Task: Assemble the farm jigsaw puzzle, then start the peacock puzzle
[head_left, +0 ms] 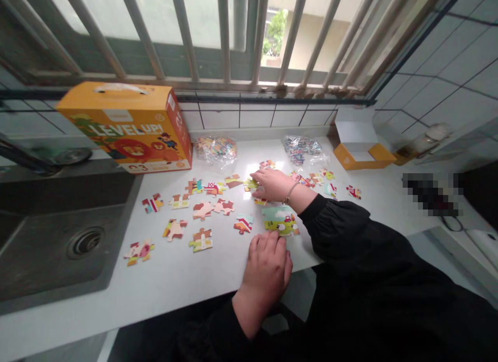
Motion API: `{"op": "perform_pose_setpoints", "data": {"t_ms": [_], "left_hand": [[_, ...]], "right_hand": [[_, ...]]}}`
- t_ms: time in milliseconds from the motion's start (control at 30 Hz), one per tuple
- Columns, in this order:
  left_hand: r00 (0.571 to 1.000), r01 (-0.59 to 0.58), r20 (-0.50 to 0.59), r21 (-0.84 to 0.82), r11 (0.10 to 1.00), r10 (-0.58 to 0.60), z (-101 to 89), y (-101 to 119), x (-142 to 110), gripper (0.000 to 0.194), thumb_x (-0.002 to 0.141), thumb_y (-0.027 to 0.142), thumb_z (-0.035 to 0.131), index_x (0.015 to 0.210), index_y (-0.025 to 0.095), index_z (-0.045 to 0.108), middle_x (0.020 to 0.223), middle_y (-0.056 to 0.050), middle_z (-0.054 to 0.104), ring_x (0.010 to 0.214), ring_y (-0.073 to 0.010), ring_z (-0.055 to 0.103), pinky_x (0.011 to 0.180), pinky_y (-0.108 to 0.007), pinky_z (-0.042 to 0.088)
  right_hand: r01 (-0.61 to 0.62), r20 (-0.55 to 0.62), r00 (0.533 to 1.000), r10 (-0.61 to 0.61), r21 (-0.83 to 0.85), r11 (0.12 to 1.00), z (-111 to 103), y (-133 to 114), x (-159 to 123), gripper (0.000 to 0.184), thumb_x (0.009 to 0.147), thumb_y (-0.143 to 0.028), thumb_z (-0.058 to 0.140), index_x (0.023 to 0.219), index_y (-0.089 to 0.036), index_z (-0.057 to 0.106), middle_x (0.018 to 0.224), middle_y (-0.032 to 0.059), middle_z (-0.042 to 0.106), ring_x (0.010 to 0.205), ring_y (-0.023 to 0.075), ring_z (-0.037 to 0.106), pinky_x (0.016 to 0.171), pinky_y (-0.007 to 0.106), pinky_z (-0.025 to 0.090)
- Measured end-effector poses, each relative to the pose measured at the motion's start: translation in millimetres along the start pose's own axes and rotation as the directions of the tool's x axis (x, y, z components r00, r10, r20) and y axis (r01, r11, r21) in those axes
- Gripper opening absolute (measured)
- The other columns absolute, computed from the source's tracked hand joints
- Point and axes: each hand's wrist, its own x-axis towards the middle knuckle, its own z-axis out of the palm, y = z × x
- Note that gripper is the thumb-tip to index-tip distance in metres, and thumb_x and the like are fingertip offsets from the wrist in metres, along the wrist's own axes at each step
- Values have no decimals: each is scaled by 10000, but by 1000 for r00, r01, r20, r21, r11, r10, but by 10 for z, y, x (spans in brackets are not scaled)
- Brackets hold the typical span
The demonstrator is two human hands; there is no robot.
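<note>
Two hands (266, 264), two boxes (136, 136), two bags (216, 150), dozen-plus puzzle pieces (201, 210)

On the white worktop (163, 289) I see puzzle pieces (202, 210) before the LEVEL UP! box (140, 144), two clear bags (216, 150) right of it.

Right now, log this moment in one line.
left hand: at near edge of meadow jigsaw section; right hand: at green jigsaw piece; loose jigsaw pieces: spread on countertop; LEVEL UP! box: beside sink
</note>
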Motion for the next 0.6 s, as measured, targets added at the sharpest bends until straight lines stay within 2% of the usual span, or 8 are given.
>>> {"op": "perform_pose_setpoints", "data": {"t_ms": [100, 200, 333, 467, 600], "left_hand": [[1000, 7, 4, 22, 1000, -7, -1, 11, 6, 305, 997, 235, 644, 1292, 194, 709, 1390, -169, 737, 1263, -348, 677, 1097, -565, 539], [1000, 17, -4, 30, 999, -17, -7, 22, 9, 269, 1013, 235, 628, 1263, 185, 714, 1339, -162, 755, 1233, -341, 688, 1085, -552, 540], [1000, 20, -2, 31, 999, -20, -2, 29, -2, 281, 1009, 235, 638, 1274, 168, 703, 1313, -164, 760, 1235, -340, 685, 1097, -547, 531], [999, 30, 14, 50, 998, -31, 9, 35, -8, 281, 1009, 248, 650, 1278, 183, 700, 1329, -163, 754, 1237, -338, 684, 1105, -551, 526], [1000, 27, 5, 44, 999, -27, 9, 39, 5, 241, 1010, 240, 649, 1238, 188, 710, 1340, -157, 756, 1256, -335, 684, 1122, -548, 513]], "right_hand": [[14, 32, 999, -14, -6, 1000, 55, 4, 219, 405, 937, -386, 829, 1271, -168, 764, 1238, 168, 757, 1103, 314, 716, 920, 395, 528], [22, 22, 1000, -23, 9, 1000, 100, 27, 261, 415, 939, -331, 812, 1312, -161, 747, 1209, 167, 771, 1085, 312, 720, 900, 387, 506], [47, -22, 999, -46, 54, 997, 114, 67, 210, 525, 930, -305, 808, 1413, -157, 666, 1154, 129, 792, 1081, 289, 702, 932, 374, 489], [87, -86, 993, -79, 85, 993, 113, 79, 133, 573, 924, -329, 810, 1433, -164, 603, 1183, 119, 779, 1119, 289, 656, 954, 379, 484], [140, -209, 973, -100, 185, 973, 71, 101, -49, 579, 898, -282, 821, 1409, -154, 581, 1189, 118, 758, 1127, 283, 655, 984, 395, 506]]}}
